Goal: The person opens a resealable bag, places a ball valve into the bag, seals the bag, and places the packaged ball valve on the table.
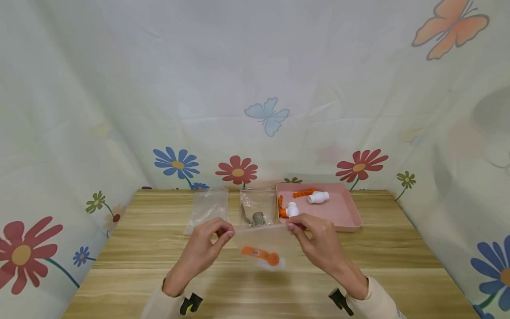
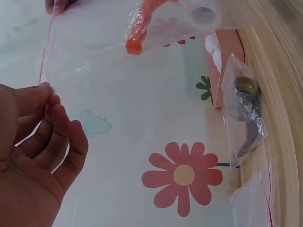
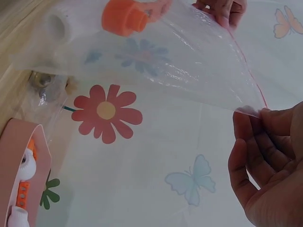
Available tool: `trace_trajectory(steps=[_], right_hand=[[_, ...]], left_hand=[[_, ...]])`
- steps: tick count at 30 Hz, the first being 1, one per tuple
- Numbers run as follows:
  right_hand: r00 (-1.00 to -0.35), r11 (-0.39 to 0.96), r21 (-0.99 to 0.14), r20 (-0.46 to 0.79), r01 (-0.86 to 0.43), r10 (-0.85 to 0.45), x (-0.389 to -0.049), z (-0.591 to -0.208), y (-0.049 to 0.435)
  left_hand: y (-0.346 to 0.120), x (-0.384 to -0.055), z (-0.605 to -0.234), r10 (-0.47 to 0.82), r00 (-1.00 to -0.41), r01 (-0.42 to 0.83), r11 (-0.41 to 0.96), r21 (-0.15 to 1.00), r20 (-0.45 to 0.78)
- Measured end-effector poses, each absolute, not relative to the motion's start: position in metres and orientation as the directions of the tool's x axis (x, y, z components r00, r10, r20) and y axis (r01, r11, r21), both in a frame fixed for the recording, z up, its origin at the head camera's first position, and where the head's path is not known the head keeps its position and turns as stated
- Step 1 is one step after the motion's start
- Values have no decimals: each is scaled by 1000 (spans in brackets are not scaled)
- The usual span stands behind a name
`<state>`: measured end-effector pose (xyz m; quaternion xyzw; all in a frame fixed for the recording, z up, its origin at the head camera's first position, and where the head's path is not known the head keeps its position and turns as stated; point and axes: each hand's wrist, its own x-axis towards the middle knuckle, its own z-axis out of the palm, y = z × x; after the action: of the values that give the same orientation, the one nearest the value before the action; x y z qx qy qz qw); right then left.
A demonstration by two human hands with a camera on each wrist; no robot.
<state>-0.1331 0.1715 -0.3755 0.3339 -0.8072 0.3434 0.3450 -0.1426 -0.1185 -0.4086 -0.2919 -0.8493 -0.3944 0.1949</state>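
A clear zip bag hangs stretched between both hands above the table, its red-lined seal edge at the top. My left hand pinches one upper corner between thumb and forefinger. At the opposite corner, my right hand pinches the same edge. Inside the bag lies a white plastic ball valve with an orange handle. The right wrist view shows the valve's orange cap and round white pipe end through the plastic.
Behind the hands, a pink tray holds white valves with orange handles. Left of it lies a clear bag with a dull metal valve, then another clear bag. A flowered cloth hangs behind the wooden table.
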Motion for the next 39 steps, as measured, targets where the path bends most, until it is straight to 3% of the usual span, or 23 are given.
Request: trace_trajectory(steps=[8, 17, 25, 34, 39], right_hand=[[-617, 548, -395, 723, -737, -309, -132, -393, 176], [-704, 558, -477, 638, -679, -311, -145, -415, 176], [-748, 570, -515, 588, -640, -308, -161, -417, 173], [-738, 635, -447, 600, -630, -309, -195, -421, 168], [-769, 686, -427, 555, -589, -316, -215, -426, 167]], left_hand=[[-122, -144, -409, 374, -729, 683, 459, 569, 574], [-123, -153, -419, 390, -778, 629, 487, 606, 493], [-124, -168, -427, 365, -776, 629, 514, 583, 515], [-122, -194, -434, 328, -812, 579, 556, 597, 483], [-118, -210, -442, 303, -841, 532, 610, 587, 448]])
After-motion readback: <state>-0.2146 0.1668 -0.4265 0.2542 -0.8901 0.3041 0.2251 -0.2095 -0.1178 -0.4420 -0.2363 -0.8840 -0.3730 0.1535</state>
